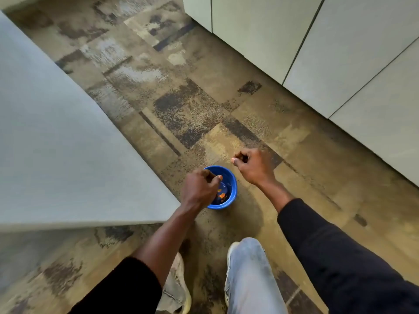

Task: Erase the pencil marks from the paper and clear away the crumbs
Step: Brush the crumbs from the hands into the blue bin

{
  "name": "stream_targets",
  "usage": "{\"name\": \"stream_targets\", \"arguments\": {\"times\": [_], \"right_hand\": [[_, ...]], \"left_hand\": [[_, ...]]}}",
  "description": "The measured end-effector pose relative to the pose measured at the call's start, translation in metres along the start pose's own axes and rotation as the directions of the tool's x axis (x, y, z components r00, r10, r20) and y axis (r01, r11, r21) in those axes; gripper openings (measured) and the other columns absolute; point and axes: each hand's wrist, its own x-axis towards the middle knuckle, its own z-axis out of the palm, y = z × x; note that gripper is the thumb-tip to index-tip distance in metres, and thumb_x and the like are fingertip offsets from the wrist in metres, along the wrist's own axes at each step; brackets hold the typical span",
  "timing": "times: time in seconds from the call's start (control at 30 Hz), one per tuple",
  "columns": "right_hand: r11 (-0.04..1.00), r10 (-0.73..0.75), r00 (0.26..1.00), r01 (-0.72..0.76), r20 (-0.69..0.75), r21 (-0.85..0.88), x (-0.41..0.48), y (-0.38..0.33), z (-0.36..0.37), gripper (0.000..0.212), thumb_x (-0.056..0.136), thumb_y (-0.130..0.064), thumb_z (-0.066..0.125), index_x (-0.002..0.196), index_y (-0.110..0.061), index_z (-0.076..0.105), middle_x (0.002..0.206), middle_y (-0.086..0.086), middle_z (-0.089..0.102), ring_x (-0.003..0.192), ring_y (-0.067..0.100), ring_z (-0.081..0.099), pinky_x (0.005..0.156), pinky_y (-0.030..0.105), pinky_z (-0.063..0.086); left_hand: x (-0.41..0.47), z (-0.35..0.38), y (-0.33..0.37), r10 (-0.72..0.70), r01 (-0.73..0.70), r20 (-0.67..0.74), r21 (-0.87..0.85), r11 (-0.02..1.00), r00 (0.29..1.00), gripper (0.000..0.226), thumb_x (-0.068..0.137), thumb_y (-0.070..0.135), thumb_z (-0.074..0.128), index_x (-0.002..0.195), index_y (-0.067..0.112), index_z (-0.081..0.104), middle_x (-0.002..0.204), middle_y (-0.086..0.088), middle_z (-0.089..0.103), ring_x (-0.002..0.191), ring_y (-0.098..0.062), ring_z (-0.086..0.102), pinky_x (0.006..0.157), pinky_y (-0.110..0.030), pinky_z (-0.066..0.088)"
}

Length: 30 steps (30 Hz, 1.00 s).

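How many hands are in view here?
2. The left hand overlaps the left rim of the blue bin; the right hand is just past its upper-right edge, clear of it. Both are fully visible.

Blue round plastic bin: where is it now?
Head view, lower centre: the bin stands on patterned carpet, partly under the left hand, beside the grey table's corner.

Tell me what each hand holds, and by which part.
The left hand covers the left rim of the blue bowl, fingers curled; a grip cannot be confirmed. The right hand is curled, nothing visible in it.
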Motion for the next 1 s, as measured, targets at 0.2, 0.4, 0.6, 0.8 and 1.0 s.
{"name": "stream_targets", "arguments": {"times": [0.2,0.4,0.6,0.8,1.0], "right_hand": [[0.999,-0.032,0.999,0.032,0.013,-0.034,0.025,0.062,0.059,0.012,0.095,-0.029,0.079,0.098,-0.019,0.083,0.086,-0.002,0.078,0.077,0.016,0.071,0.071,0.035,0.061],[0.997,-0.048,0.999,0.047,-0.016,-0.057,0.054,0.121,0.114,0.009,0.095,-0.025,0.079,0.101,-0.019,0.082,0.082,-0.009,0.071,0.074,0.012,0.065,0.065,0.031,0.057],[0.997,-0.014,1.000,0.013,-0.012,-0.070,0.072,0.178,0.174,0.009,0.097,-0.019,0.077,0.105,-0.019,0.081,0.093,-0.005,0.078,0.076,0.013,0.070,0.065,0.031,0.061],[0.989,0.049,0.998,-0.044,0.036,-0.138,0.079,0.228,0.221,0.031,0.096,-0.023,0.077,0.126,-0.019,0.072,0.117,0.004,0.065,0.100,0.022,0.066,0.083,0.033,0.053],[0.984,0.103,0.990,-0.088,0.092,-0.155,0.076,0.256,0.245,0.058,0.094,-0.025,0.080,0.146,-0.020,0.054,0.128,0.004,0.065,0.113,0.025,0.065,0.090,0.037,0.055]], "left_hand": [[0.052,0.068,-0.061,-0.087,0.088,0.043,-0.007,0.996,0.995,0.027,0.101,0.036,0.075,0.093,0.012,0.084,0.078,-0.005,0.079,0.076,-0.027,0.078,0.076,-0.047,0.066],[0.089,0.128,-0.117,-0.117,0.116,0.039,0.029,0.993,0.992,0.029,0.102,0.041,0.075,0.095,0.014,0.083,0.084,-0.004,0.079,0.077,-0.023,0.076,0.076,-0.042,0.066],[0.122,0.178,-0.173,-0.153,0.155,-0.020,0.156,0.976,0.988,0.044,0.098,0.053,0.074,0.119,0.015,0.072,0.133,-0.009,0.058,0.124,-0.027,0.057,0.106,-0.043,0.053],[0.149,0.212,-0.223,-0.302,0.310,-0.074,0.173,0.935,0.951,0.094,0.094,0.062,0.074,0.156,-0.001,0.040,0.164,-0.026,0.036,0.156,-0.042,0.031,0.128,-0.054,0.033],[0.160,0.228,-0.246,-0.428,0.425,-0.060,-0.058,0.903,0.902,0.107,0.091,0.059,0.080,0.162,-0.001,0.027,0.161,-0.023,0.043,0.146,-0.041,0.048,0.121,-0.055,0.045]]}}
